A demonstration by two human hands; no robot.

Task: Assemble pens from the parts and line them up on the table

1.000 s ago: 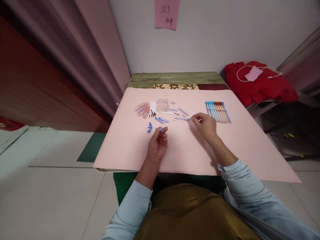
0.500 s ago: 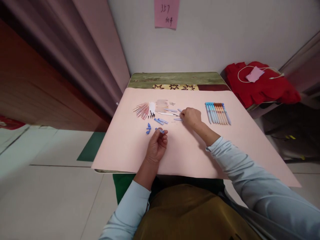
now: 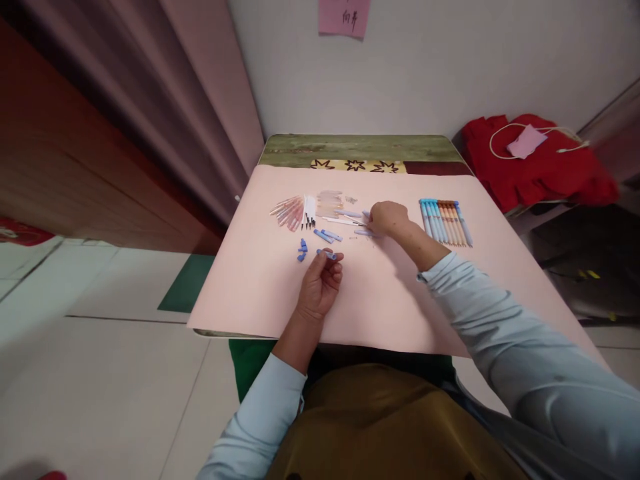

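Note:
Between its fingertips my left hand [image 3: 320, 287] holds a blue pen barrel [image 3: 327, 255], level above the pink sheet. My right hand [image 3: 389, 219] is farther off, back of the hand up, fingers curled down among loose pen parts. What its fingertips pinch is hidden. Beside them lie white pen refills [image 3: 340, 221] and a lavender barrel [image 3: 365, 233]. Two blue barrels [image 3: 327, 235] lie just beyond my left hand, with small blue clip pieces [image 3: 302, 250] to their left. Several black-tipped refills [image 3: 309, 217] sit in a bunch farther back.
Pinkish clear tubes [image 3: 289, 213] fan out at the left, with paler tubes [image 3: 330, 201] and tiny springs [image 3: 351, 199] behind. A row of assembled pens [image 3: 446, 223] lies at the right. Red cloth [image 3: 540, 163] with a white cable is beyond the table's right edge.
The view has tilted slightly, so the table appears higher and farther right. My right hand stays over the loose pen parts, and my left hand keeps the blue barrel.

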